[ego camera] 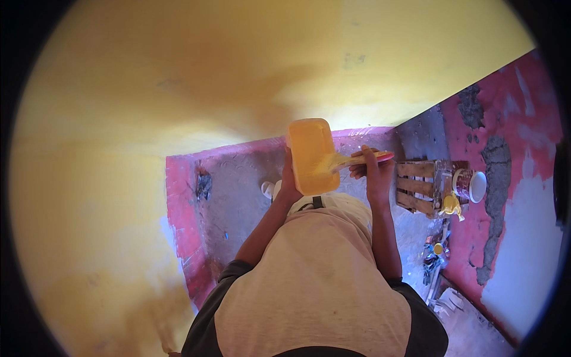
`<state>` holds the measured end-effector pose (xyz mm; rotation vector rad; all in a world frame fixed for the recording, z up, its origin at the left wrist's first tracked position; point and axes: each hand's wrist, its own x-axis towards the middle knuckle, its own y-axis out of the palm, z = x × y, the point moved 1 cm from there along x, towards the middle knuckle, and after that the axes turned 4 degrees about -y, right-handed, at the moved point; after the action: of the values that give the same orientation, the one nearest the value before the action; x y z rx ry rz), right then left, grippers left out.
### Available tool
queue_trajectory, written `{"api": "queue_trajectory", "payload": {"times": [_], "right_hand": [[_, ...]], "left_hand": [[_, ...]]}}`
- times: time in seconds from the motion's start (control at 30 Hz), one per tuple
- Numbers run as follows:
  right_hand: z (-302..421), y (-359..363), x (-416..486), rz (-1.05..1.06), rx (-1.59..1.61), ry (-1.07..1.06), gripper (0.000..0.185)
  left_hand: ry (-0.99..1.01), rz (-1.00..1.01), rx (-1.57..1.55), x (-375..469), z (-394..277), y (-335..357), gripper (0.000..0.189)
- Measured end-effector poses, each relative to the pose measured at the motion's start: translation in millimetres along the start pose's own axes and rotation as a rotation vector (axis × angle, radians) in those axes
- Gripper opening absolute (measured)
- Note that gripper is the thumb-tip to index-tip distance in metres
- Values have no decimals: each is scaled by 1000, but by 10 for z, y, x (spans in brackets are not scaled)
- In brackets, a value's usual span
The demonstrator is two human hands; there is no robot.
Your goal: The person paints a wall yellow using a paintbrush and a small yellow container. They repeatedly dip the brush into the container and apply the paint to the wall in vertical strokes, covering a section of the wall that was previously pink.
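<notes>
Yellow-orange paint coats the inside of a shallow rectangular plastic tub [313, 151], which my left hand [289, 176] grips along its left side. In my right hand [374, 174] is a paintbrush [357, 159] with a red-tipped handle. Its paint-covered bristles point left and rest in the tub, over the lower right part of the paint. Both hands are in front of my waist. Beyond the tub rises a wall [250, 80] painted yellow, with a red band along its base.
To the right, a slatted wooden crate [415, 187] bears a paint bucket [470, 185] and a crumpled yellow bag [451, 205]. Clutter [432, 259] lies on the floor behind it. The right wall [522, 134] is red and white, with bare cement patches.
</notes>
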<state>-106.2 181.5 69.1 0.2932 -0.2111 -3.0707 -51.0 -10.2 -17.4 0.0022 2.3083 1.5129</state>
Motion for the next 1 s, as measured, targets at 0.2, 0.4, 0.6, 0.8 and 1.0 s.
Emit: {"api": "queue_trajectory", "payload": {"times": [0.2,0.4,0.6,0.8,1.0], "right_hand": [[23,90,31,103,-40,-66,20],[99,88,123,459,-223,-126,16],[176,-26,252,576,-54,-31,16],[161,-117,402,690,-20,-31,18],[118,-81,357,698,-17,-43,17]], "left_hand": [[-13,5,6,-37,-44,-50,73],[-21,16,-50,-62,-67,-14,74],[-20,-43,-78,-79,-51,-37,73],[-30,-28,-53,-52,-8,-140,74],[-47,-20,-25,-44,104,-68,74]]}}
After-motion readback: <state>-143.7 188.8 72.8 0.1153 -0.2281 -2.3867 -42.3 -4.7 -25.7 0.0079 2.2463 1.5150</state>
